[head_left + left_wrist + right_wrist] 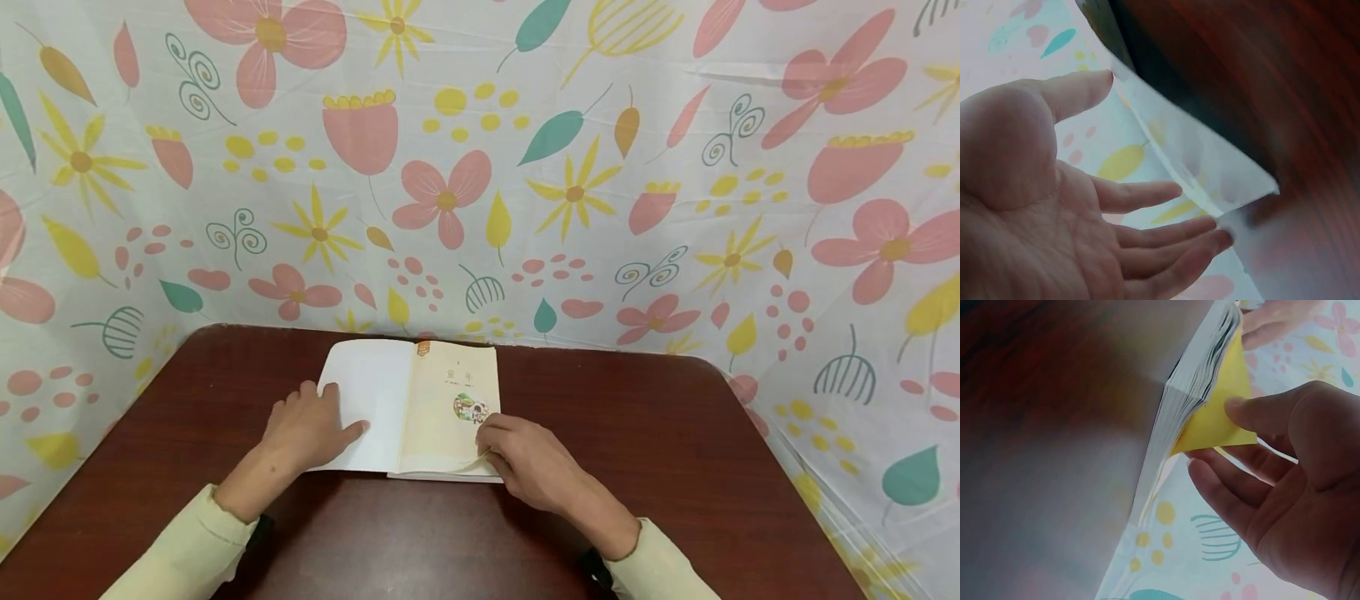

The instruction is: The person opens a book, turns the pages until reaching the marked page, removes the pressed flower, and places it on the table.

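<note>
Has a book [408, 408] lying open on the brown table [645, 433], towards 12 o'clock, in front of a floral sheet [510, 175]. Pinches a lifted corner of the cream page [438, 442] with the right hand [528, 458] at the book's 4 o'clock. Rests the left hand [309, 425], spread wide, against the white page [375, 383] at 9 o'clock.

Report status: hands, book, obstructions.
Left hand at white page. Right hand pinches cream page, lower corner lifted. Book lies open on table. No obstruction seen.
</note>
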{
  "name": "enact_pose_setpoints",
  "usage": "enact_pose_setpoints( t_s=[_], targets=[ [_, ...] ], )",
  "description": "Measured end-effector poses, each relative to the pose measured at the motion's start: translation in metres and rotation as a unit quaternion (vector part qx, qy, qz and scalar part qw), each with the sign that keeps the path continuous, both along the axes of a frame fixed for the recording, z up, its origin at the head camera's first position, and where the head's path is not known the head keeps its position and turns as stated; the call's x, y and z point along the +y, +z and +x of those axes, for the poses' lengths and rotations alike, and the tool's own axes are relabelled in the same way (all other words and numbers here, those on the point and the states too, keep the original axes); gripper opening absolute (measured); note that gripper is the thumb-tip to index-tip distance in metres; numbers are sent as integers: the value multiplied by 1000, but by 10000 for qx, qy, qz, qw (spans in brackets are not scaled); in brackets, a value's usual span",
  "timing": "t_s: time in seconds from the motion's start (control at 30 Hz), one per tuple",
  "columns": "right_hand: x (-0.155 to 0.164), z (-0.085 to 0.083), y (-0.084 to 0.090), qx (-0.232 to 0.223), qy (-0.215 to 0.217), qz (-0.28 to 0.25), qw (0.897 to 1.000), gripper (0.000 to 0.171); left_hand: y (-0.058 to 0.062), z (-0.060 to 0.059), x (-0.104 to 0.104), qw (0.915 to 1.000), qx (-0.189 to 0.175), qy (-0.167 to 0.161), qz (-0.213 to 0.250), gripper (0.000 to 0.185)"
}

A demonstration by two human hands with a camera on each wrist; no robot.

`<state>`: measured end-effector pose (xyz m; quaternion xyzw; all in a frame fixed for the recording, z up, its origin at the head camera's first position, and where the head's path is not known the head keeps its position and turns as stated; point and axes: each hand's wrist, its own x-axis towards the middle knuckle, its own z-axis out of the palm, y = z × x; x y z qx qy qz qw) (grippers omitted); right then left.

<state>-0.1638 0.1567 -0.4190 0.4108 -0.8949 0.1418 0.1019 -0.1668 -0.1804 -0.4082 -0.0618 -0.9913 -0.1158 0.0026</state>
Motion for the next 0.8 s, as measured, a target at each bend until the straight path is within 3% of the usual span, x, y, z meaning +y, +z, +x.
enact_pose_setpoints(
  t_s=[0.1,0.23,0.37,0.53,0.67,0.8],
  targets=[
    [0,-1,0,135,-194,-106,9997,19,0,2,5,9991,393,-141,-121,66],
    [0,-1,1,-13,-695,-395,9968,20,-1,4,15,9957,765,-519,40,58],
    [1,1,2,-285,-1109,-758,9905,42,-2,7,26,9911,816,-961,418,55],
    [-1,2,2,-472,-1344,-1168,9829,69,-4,15,40,9852,908,-1236,765,51],
    [-4,3,3,-985,-1419,-1641,9712,82,-6,20,48,9810,1002,-1376,936,48],
    [-7,4,4,-1703,-1410,-2148,9513,86,-9,23,54,9779,1022,-1497,1042,50]
  ],
)
